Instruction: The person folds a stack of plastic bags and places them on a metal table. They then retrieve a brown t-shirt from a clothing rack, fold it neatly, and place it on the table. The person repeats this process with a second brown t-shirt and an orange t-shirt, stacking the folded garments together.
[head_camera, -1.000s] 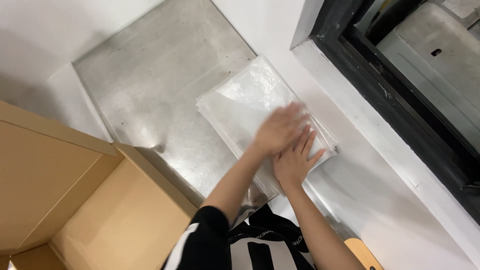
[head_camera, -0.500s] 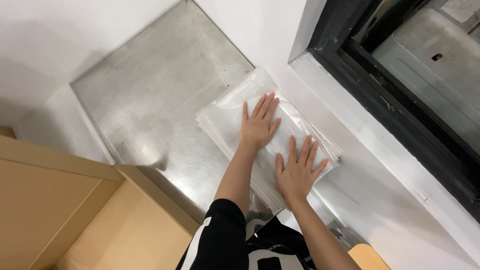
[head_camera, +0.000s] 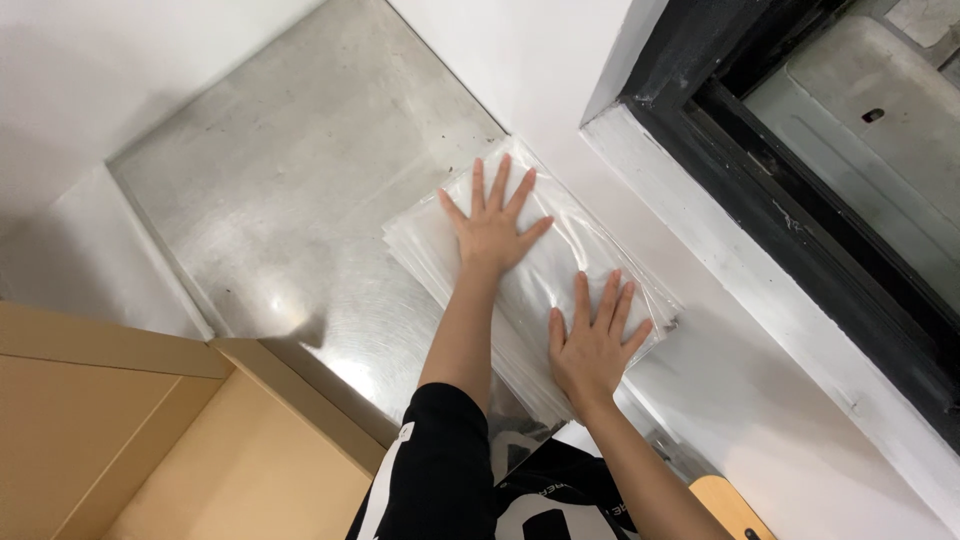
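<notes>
A stack of clear plastic bags (head_camera: 545, 270) lies on a brushed steel table (head_camera: 290, 200), against a white wall. My left hand (head_camera: 493, 228) rests flat on the far end of the stack, fingers spread wide. My right hand (head_camera: 592, 343) presses flat on the near end, fingers spread too. Neither hand grips anything. My left arm wears a black sleeve with white stripes.
An open brown cardboard box (head_camera: 150, 440) stands at the lower left beside the table. A black window frame (head_camera: 790, 200) runs along the right above a white sill (head_camera: 760, 330). A piece of light wood (head_camera: 730, 505) shows at the bottom edge.
My hands were overlapping near the stack's right edge. They have spread apart: the left slid toward the far end, the right stayed near, both now flat with open fingers.
</notes>
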